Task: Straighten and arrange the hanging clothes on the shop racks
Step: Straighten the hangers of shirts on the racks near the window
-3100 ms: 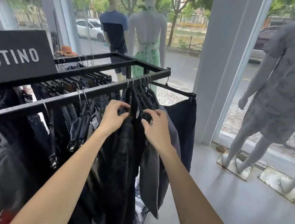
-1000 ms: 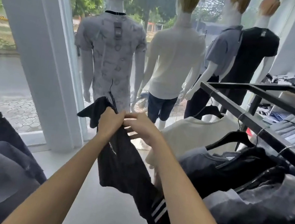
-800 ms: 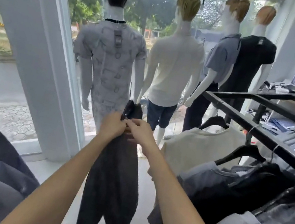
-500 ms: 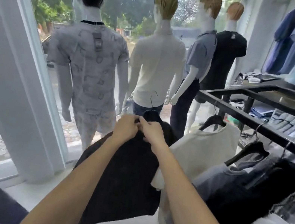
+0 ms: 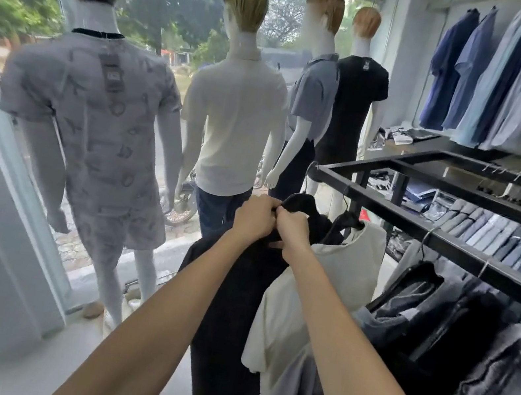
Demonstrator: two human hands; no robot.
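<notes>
Fingers [image 5: 269, 204] round one black garment [image 5: 228, 331]; four mannequins [image 5: 235, 116]

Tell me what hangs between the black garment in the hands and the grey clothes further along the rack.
A cream T-shirt on a black hanger hangs there, right beside the black garment; the head view shows it.

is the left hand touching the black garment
Touching. The head view shows the left hand with fingers curled into the top of the black garment.
</notes>
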